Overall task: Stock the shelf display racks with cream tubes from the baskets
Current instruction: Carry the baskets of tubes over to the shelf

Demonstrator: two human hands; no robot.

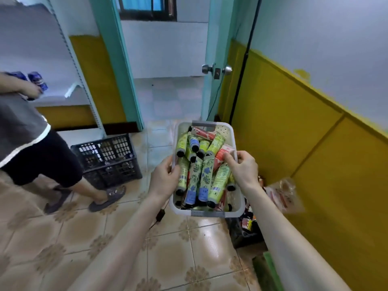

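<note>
Shelf rack: far left, well apart from the basket.
Black crate: on the floor beside the rack; contents unclear; likely trip hazard on the way over.
White basket: held above the tiles, heaped with cream tubes in green, blue and red; tilting could spill them.
Left hand, right hand: each clasping a side rim.

One basket — one crate

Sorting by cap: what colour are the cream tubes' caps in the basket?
Black caps on the cream tubes in the basket, clearest in the head view.
</note>
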